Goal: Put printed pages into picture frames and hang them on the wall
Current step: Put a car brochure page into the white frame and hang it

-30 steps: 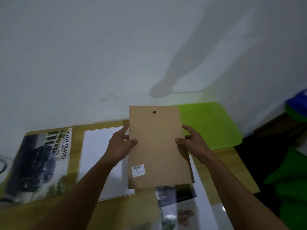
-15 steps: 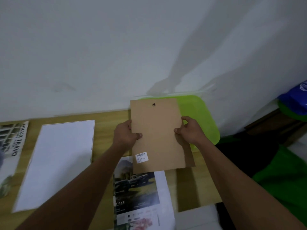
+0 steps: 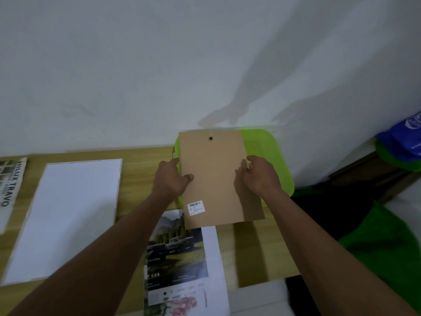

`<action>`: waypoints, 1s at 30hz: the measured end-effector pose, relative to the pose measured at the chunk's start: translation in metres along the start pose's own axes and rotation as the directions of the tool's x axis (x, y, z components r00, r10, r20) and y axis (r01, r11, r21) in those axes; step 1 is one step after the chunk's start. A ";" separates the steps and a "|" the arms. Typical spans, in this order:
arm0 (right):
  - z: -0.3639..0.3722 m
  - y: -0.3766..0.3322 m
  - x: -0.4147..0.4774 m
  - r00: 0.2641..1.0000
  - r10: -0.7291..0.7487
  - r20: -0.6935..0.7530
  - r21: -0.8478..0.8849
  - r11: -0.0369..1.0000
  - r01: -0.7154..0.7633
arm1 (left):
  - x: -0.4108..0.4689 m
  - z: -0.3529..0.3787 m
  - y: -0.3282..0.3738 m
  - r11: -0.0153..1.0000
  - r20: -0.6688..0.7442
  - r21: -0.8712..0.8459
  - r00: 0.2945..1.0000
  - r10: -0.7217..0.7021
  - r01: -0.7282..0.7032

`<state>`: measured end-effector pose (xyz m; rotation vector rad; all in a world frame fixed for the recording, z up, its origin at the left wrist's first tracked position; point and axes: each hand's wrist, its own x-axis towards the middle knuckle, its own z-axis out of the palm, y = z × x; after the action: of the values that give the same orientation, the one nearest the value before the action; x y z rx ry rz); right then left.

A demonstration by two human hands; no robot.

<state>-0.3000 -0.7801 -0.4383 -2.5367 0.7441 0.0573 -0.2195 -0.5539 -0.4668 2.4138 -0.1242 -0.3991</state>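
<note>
Presently in hand: one backing board (image 3: pixel 216 174), brown, portrait.

- Location: in front of me, its far end over a green tray (image 3: pixel 271 151) and its near end over a printed page (image 3: pixel 180 252) showing cars. The shadow along its right edge suggests it is lifted off the surface (image 3: pixel 139 163), not lying flat.
- Marks: a small dark hanging hole (image 3: pixel 210 138) near the top edge and a barcode label (image 3: pixel 196 207) at lower left.
- Handling, as I judge it: light, thin and stiff, so it should carry flat without sagging. The face looks smooth and could slide between dry fingers, and the corners would likely dent if knocked.
- Where to hold: the two long edges at about mid-height, thumb on the face and fingers behind, clear of the hole.
- Left hand (image 3: pixel 170 179): at the left edge, thumb pressed on the face and fingers curled behind, pinching the board.
- Right hand (image 3: pixel 262 176): at the right edge, fingers bent, pinching the board. I cannot tell how firmly.
- Arms: both forearms reach forward and converge on the board, wrists roughly level.
- Also listed: a white panel (image 3: pixel 66 215) flat on the surface well to the left, and a second printed page (image 3: pixel 11 183) at the far left.
</note>
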 end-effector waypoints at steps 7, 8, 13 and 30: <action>0.003 -0.067 -0.032 0.989 -0.135 0.053 -0.059 0.989 0.138 | -0.034 -0.058 -0.031 0.997 -0.098 -0.005 0.992 0.076 -0.076; 0.007 -0.081 -0.040 0.985 -0.159 0.061 -0.064 0.985 0.163 | -0.040 -0.069 -0.041 0.996 -0.105 0.006 0.990 0.088 -0.088; 0.047 -0.148 -0.082 0.964 -0.230 0.132 -0.063 0.969 0.240 | -0.063 -0.123 -0.105 0.992 -0.126 0.053 0.985 0.121 -0.115; 0.239 -0.266 -0.175 0.947 -0.107 0.304 -0.250 0.950 0.187 | -0.085 -0.197 -0.311 0.961 -0.004 0.277 1.000 -0.029 0.029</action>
<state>-0.2885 -0.3867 -0.4987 -2.7546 0.4531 0.5006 -0.2422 -0.1782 -0.5033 2.6941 -0.1541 -0.4182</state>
